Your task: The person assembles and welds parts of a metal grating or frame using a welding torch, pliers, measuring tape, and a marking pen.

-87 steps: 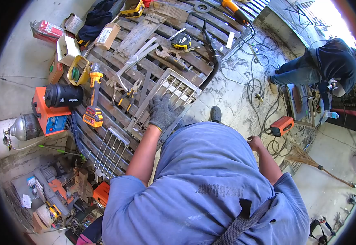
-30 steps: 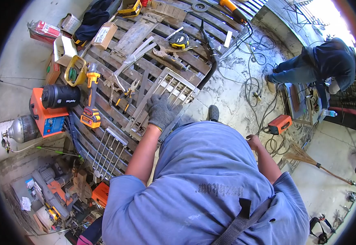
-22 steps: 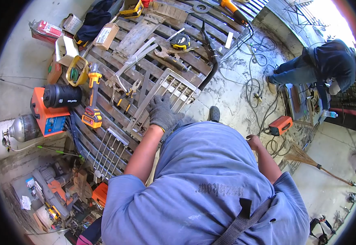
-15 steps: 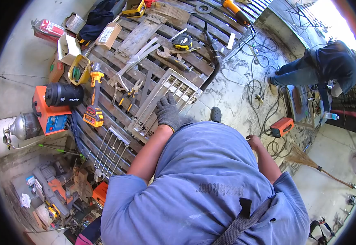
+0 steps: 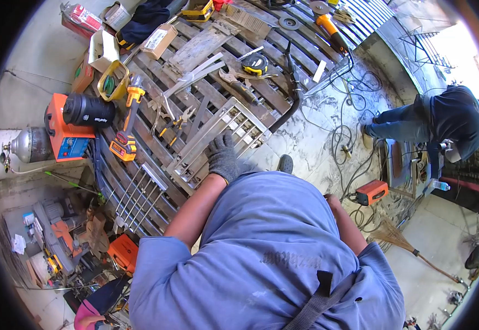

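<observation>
1. The left hand [image 5: 222, 157], in a grey glove, lies on the near end of the grille [image 5: 234, 122], fingers stretched out along the bars and not closed around anything.
2. The right hand [image 5: 329, 198] hangs low at the person's side, centre-right of the frame. The shirt covers most of it, so I cannot tell whether it is apart or together; nothing shows in it.
3. The grille lies flat on the bench [image 5: 157, 151], just above centre frame, running slantwise from lower left to upper right. Its near corner reaches the bench edge.
4. Step in hand, as I judge it: steadying or squaring the grille with one palm, not lifting it.
5. Any shift of it would call for a real grip on a side rail, and probably the second hand, since the piece is long and would swing about one hold.
6. Pliers [image 5: 176, 122] and a drill [image 5: 129, 118] lie just left of it, and a second grille [image 5: 138, 198] lies at lower left. Sliding it that way would need them clear.
7. A co-worker [image 5: 448, 121] bends at the right edge, well apart, across cables [image 5: 343, 140] on the floor.
</observation>
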Demonstrator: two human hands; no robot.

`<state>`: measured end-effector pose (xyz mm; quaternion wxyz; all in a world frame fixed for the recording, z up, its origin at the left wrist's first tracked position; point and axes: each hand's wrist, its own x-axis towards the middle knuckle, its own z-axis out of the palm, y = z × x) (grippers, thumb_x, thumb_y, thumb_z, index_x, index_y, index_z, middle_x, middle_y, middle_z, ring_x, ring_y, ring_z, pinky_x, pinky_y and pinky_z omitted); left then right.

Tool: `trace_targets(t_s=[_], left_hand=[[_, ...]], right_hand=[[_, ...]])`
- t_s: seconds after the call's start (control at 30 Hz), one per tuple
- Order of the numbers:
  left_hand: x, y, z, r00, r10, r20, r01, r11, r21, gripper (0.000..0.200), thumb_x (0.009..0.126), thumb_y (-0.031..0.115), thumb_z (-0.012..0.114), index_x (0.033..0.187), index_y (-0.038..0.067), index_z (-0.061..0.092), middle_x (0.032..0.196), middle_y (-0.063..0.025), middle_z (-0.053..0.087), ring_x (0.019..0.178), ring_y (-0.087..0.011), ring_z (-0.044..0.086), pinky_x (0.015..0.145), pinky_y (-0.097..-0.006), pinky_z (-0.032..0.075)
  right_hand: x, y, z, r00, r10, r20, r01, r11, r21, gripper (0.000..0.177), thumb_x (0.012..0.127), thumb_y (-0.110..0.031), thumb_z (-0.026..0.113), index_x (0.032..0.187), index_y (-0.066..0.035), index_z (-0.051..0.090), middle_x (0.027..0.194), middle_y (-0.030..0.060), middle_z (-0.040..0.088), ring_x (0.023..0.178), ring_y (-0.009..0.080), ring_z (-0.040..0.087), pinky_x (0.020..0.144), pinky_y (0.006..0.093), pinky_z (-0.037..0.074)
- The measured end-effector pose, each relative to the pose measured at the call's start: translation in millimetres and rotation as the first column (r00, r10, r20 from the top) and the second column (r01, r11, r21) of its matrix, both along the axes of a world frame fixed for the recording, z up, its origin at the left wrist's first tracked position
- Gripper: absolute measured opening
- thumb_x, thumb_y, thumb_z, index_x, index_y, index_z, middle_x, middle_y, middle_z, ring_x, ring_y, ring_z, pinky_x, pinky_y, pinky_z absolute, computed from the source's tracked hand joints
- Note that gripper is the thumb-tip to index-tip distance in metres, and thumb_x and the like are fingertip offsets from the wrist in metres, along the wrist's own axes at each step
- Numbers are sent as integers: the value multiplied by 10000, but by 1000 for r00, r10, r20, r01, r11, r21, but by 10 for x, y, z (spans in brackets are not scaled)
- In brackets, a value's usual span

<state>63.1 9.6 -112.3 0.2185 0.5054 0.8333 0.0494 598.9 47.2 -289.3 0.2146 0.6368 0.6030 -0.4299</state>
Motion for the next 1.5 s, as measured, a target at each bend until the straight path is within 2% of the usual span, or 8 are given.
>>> trace_targets(t_s=[0.2,0.53,0.67,0.83,1.2,1.33,1.47,1.5], left_hand=[[82,37,-108,997,46,-56,-47,999,-25,1489,604,579,1000,1731,46,186,1596,-279,379,1473,-516,410,1259,-677,311],[181,73,-204,983,79,-167,-89,995,-54,1525,586,624,1001,1752,62,196,1636,-237,389,1531,-485,388,1260,-673,326],[104,148,112,996,75,-57,-83,986,-142,1427,599,512,991,1728,41,257,1631,-286,405,1516,-509,431,1239,-647,390],[-191,198,439,998,-23,52,32,986,-166,1356,619,449,959,1701,-8,281,1629,-356,412,1497,-548,470,1283,-556,407],[-1250,374,458,882,-169,439,236,967,-100,1372,539,247,958,1716,-42,315,1707,-295,447,1603,-380,434,1328,-411,364],[-1389,493,705,817,-48,575,182,967,-178,1313,558,128,889,1728,-25,312,1687,-249,480,1580,-322,447,1311,-381,366],[-1610,553,608,712,-6,702,202,959,-197,1311,570,109,891,1738,-7,307,1673,-213,493,1521,-274,474,1281,-373,391],[-1655,560,560,688,-4,726,212,958,-195,1308,577,100,891,1742,-2,305,1671,-204,493,1507,-261,477,1269,-376,405]], right_hand=[[-369,686,160,969,245,-33,-239,961,139,525,961,-350,788,1355,-4,762,1104,267,822,1155,415,775,1036,477,605],[-1709,2633,797,905,298,-304,-15,736,676,447,986,-248,772,1380,-42,723,1041,224,817,975,404,799,886,474,616],[-2234,3226,1212,917,292,-271,32,625,780,591,968,-162,795,1524,-100,604,1337,230,695,1270,449,673,1076,534,547],[-2551,3703,1341,880,475,21,-236,398,886,695,927,-77,800,1581,-170,585,1608,163,556,1489,422,531,1182,516,507],[-2679,4020,1132,747,623,233,-463,235,855,374,1041,-87,574,1358,-148,763,1462,110,663,1384,358,613,1099,506,511],[-2717,3997,1292,742,667,63,-338,292,895,300,1046,-105,598,1265,-139,801,1436,101,677,1352,356,629,1100,497,504],[-2797,4005,1282,718,557,-417,209,399,893,198,1090,-108,662,1247,-82,780,1119,141,801,1003,319,775,878,419,592],[-2842,3893,1503,717,354,-600,317,600,734,158,1123,-120,653,1201,-42,768,1072,138,815,922,228,780,858,358,594]])
